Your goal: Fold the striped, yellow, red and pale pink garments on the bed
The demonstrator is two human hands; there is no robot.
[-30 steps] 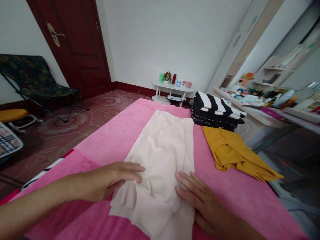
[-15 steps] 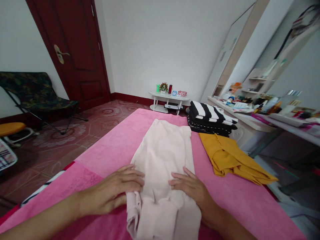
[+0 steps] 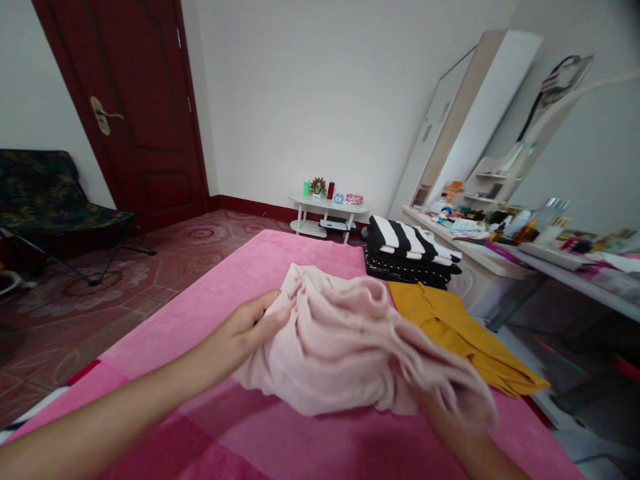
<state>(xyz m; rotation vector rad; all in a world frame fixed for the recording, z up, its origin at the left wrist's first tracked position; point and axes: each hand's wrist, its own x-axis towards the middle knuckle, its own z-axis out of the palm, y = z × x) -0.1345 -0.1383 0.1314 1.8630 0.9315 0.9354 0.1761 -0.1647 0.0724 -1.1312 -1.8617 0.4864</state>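
Note:
A pale pink ribbed garment [image 3: 335, 347] is bunched in folds above the bed, its near part lifted and turned over the far part. At its left edge my left hand [image 3: 257, 323] grips the cloth, thumb on top and fingers partly hidden behind the fabric. My right hand [image 3: 425, 403] holds up the other side; loose cloth hangs over it and covers the fingers, so mostly the wrist and forearm show. The lifted right end is blurred by motion. Right of the garment lies a folded mustard-yellow garment [image 3: 450, 327], partly behind the pink cloth.
A pink cover [image 3: 200, 333] lies over the bed. Folded black and black-and-white striped clothes [image 3: 410, 250] are stacked at its far right corner. A cluttered dressing table [image 3: 480, 243] stands right, a small white table [image 3: 305, 200] by the wall, a camouflage chair [image 3: 60, 193] left.
Both hands lay flat on the spread garment; now they hold it. Its near part has been raised and folded away from me, and the camera view has shifted slightly.

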